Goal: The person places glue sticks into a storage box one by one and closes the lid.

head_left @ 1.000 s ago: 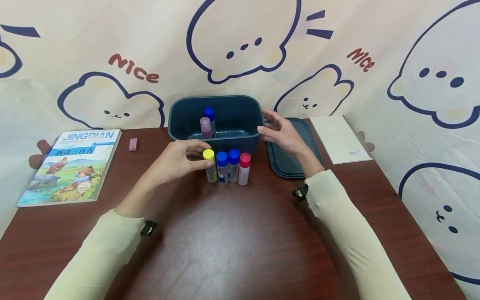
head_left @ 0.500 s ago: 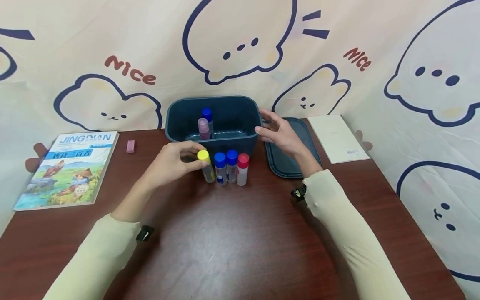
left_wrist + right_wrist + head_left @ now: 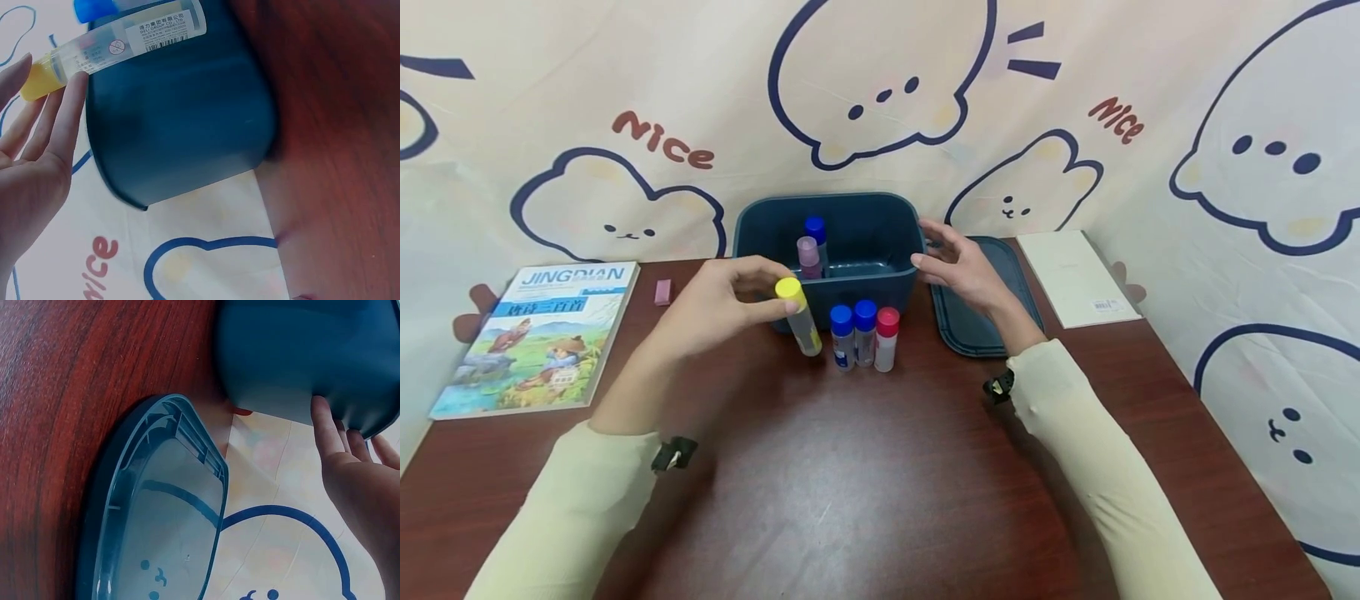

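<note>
My left hand [image 3: 718,304] pinches a clear glue stick [image 3: 803,325] by its yellow cap, thumb on one side and fingers on the other. The stick tilts in front of a dark teal bin [image 3: 857,290]. A printed label shows on its body in the left wrist view. To its right, two blue-capped glue sticks [image 3: 842,337] and a red-capped one [image 3: 887,340] stand upright in a row. Inside the bin are a purple-capped stick [image 3: 808,254] and a blue-capped one [image 3: 816,229]. My right hand [image 3: 962,267] rests extended fingers [image 3: 322,422] against the bin's right wall.
The bin's lid [image 3: 951,321] lies on the table [image 3: 850,483] under the right hand. Beyond it is a cream notebook [image 3: 1078,279]. On the left lie an illustrated book [image 3: 538,337] and a pink eraser [image 3: 662,292]. A printed cloth [image 3: 880,50] hangs behind the table.
My left hand has drawn the yellow-capped glue stick leftward and up, away from the row, tilting it. The right hand stays at the bin.
</note>
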Demonstrator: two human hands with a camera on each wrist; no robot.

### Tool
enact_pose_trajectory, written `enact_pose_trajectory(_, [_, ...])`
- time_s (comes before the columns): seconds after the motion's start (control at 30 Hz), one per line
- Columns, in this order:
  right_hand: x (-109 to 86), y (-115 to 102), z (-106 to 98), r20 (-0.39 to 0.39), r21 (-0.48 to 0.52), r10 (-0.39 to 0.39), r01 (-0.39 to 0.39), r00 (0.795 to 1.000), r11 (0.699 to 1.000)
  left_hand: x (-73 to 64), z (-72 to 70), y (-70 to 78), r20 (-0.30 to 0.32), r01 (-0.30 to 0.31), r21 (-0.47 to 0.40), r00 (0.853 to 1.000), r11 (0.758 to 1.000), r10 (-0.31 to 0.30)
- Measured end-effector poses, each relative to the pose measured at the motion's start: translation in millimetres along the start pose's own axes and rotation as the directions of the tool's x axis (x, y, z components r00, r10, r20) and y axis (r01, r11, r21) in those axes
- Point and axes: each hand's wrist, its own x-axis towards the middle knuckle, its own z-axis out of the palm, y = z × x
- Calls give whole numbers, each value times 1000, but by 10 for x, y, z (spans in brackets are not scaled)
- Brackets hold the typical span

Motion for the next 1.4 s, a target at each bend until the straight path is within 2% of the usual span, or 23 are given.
enact_pose_trajectory(0.17, [-15,-12,5,5,13,4,-4,1000,1000,-9,-64,45,-64,43,-80,997,996,-48])
enact_pose_trajectory(0.3, [-10,-12,9,0,16,2,-2,1000,1000,8,-130,68,-114,10,-154,993,988,-28])
enact_pose_trajectory(0.4, [-2,3,5,-6,14,1,0,1000,1000,19,-172,94,-155,-25,-235,988,972,-12])
enact_pose_trajectory(0.47, [-1,5,2,-6,15,1,-1,1000,1000,24,-189,111,-185,-39,-299,983,954,-17])
enact_pose_trajectory(0.57, [-6,5,-3,-10,11,4,-4,1000,1000,35,-198,123,-223,-84,-421,975,903,-13])
enact_pose_trajectory(0.7, [-5,0,-1,-11,6,3,-3,1000,1000,56,-191,131,-272,-170,-533,962,829,22])
enact_pose_trajectory(0.83, [1,-5,8,-6,11,1,-1,1000,1000,107,-162,154,-311,-242,-575,948,781,65])
enact_pose_trajectory(0.97, [-1,-4,7,-7,7,4,-4,1000,1000,180,-108,207,-352,-289,-602,933,745,77])
enact_pose_trajectory(1.0, [0,-1,3,-7,3,6,-6,1000,1000,197,-91,224,-362,-293,-602,929,743,72])
enact_pose_trajectory(1.07, [2,6,-6,-8,-2,7,-7,1000,1000,232,-57,254,-382,-289,-581,922,761,58])
enact_pose_trajectory(1.17, [7,13,-14,-7,-3,5,-5,1000,1000,286,-5,280,-391,-251,-512,920,821,37])
enact_pose_trajectory(1.27, [11,11,-8,1,2,1,-1,1000,1000,343,45,271,-373,-203,-433,927,878,30])
enact_pose_trajectory(1.33, [7,6,-6,4,3,0,0,1000,1000,389,82,259,-359,-177,-396,933,901,26])
enact_pose_trajectory(1.4, [3,3,-11,3,2,0,0,1000,1000,445,125,245,-346,-165,-370,938,914,29])
